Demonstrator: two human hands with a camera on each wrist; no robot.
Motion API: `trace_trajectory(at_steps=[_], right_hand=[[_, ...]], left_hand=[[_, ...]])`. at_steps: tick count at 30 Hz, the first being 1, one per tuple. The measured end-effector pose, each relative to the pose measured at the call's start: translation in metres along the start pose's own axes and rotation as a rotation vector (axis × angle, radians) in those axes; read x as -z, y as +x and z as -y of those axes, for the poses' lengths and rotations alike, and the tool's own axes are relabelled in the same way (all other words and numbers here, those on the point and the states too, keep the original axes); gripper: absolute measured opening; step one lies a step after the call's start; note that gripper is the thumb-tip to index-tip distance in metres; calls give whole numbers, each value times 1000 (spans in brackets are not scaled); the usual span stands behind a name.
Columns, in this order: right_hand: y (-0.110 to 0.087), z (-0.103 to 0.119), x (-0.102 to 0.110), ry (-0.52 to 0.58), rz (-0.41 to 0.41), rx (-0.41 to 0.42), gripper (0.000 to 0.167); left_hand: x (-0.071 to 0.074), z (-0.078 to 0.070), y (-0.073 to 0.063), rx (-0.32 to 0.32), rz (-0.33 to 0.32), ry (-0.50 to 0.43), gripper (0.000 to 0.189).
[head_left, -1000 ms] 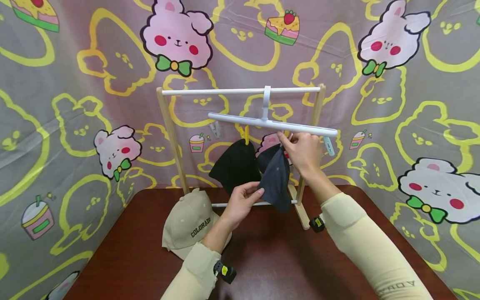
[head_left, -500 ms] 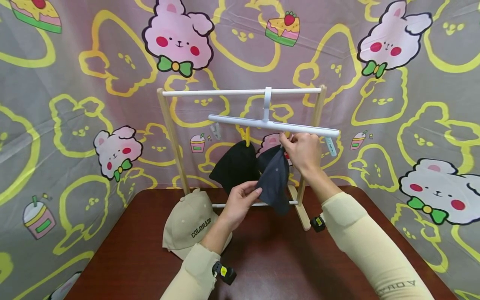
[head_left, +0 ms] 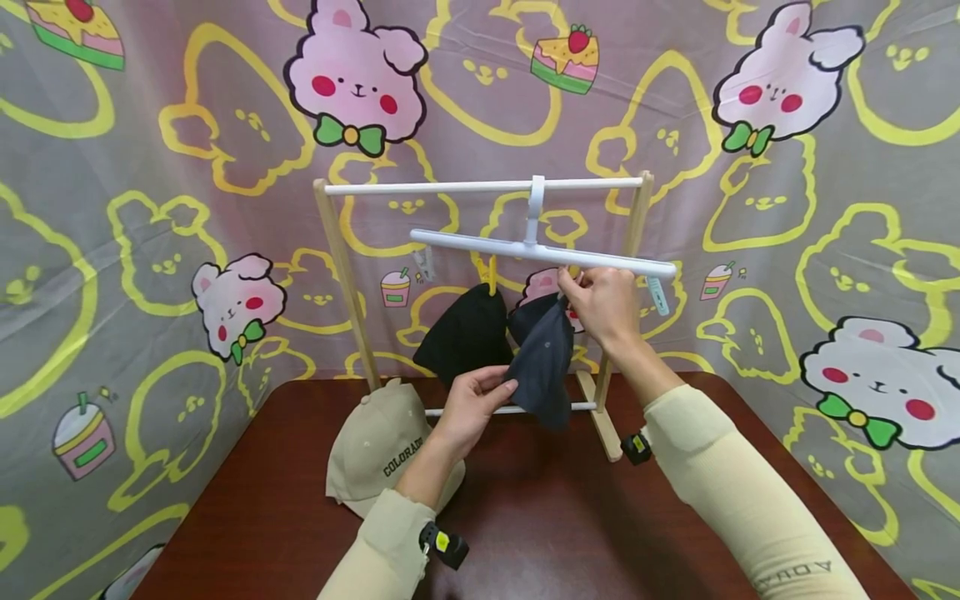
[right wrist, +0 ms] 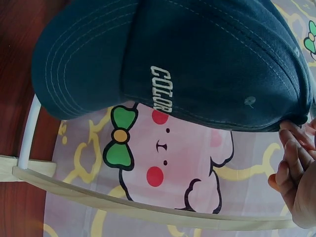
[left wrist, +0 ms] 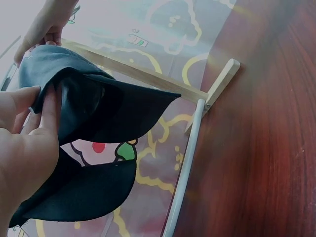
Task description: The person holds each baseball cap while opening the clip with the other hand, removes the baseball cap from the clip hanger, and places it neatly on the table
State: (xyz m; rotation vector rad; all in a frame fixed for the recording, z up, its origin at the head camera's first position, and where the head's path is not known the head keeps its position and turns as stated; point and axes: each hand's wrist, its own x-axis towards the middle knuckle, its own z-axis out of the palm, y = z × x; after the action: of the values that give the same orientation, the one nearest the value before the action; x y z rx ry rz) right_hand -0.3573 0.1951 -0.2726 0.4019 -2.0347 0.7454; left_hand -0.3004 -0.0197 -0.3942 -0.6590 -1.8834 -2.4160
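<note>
Dark blue cap (head_left: 543, 367) held up by 2 hands, below the white hanger (head_left: 592, 261). Left hand (head_left: 471, 407): thumb and fingers pinch the cap's left edge. Right hand (head_left: 604, 304): fingers pinch its upper end, just under the hanger. Hanger hooked on the rack's top bar (head_left: 435, 188), right end lower. Black cap (head_left: 459, 337) hangs alongside at a yellow clip (head_left: 492, 277). Beige cap (head_left: 375, 442) on the table (head_left: 540, 517), at left.

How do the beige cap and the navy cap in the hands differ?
The beige cap rests on the table; the navy cap is held above it by the left hand and right hand. The beige cap's lettering is dark, the navy cap's white. Both have brims and lettering beginning COLOR.
</note>
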Motion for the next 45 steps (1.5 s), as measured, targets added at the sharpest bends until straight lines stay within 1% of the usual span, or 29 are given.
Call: trace_trajectory(at_steps=[6, 13, 18, 27, 39, 45], right_hand=[[0, 1, 0, 3, -4, 16, 54], [1, 1, 0, -5, -17, 28, 53], [0, 1, 1, -4, -10, 22, 53], [0, 2, 0, -15, -9, 31, 56], [1, 2, -1, 0, -18, 34, 56], [2, 2, -2, -1, -25, 42, 53]], left_hand=[[1, 1, -1, 5, -24, -50, 30], [3, 0, 0, -6, -11, -66, 29], [2, -2, 0, -4, -19, -78, 29], [1, -3, 1, -22, -48, -71, 30], [1, -3, 0, -18, -43, -71, 30], [-1, -1, -4, -25, -27, -49, 30]])
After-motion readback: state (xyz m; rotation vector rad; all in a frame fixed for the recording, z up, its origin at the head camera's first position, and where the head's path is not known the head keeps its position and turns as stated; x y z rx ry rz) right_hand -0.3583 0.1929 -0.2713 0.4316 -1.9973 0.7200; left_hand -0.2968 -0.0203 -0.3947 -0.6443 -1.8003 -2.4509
